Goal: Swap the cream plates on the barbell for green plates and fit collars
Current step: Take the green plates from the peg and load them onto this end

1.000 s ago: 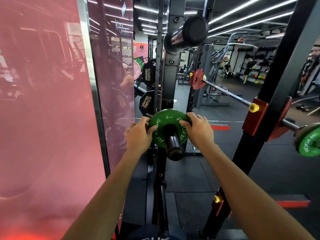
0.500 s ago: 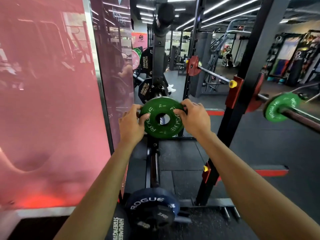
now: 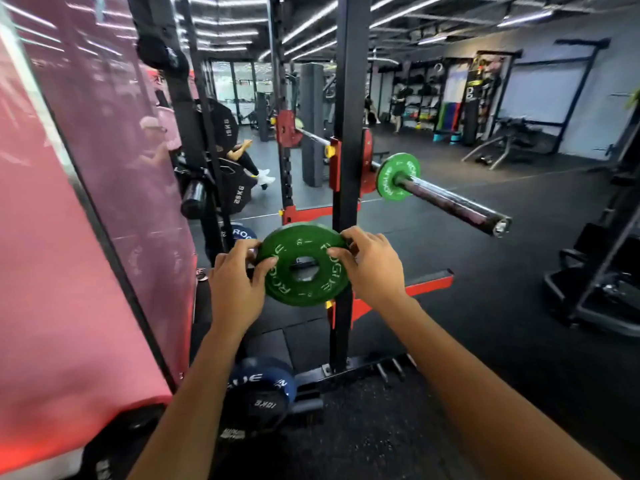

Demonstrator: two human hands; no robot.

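I hold a small green plate point(image 3: 304, 263) in the air in front of me, face toward me, its centre hole empty. My left hand point(image 3: 235, 278) grips its left rim and my right hand point(image 3: 369, 263) grips its right rim. The barbell point(image 3: 450, 202) rests in the rack to the upper right, its sleeve end pointing toward me. A second green plate point(image 3: 398, 176) sits on that sleeve close to the red rack hook. I see no cream plate and no collar.
The black rack upright point(image 3: 348, 140) stands just behind the held plate. Blue and black plates point(image 3: 258, 393) sit low on storage pegs by my left forearm. A pink mirrored wall point(image 3: 69, 237) fills the left. Open black rubber floor lies to the right.
The green plate has come off the storage peg and moved free in both hands. My view has swung right, so the barbell with its green plate is nearer the middle.
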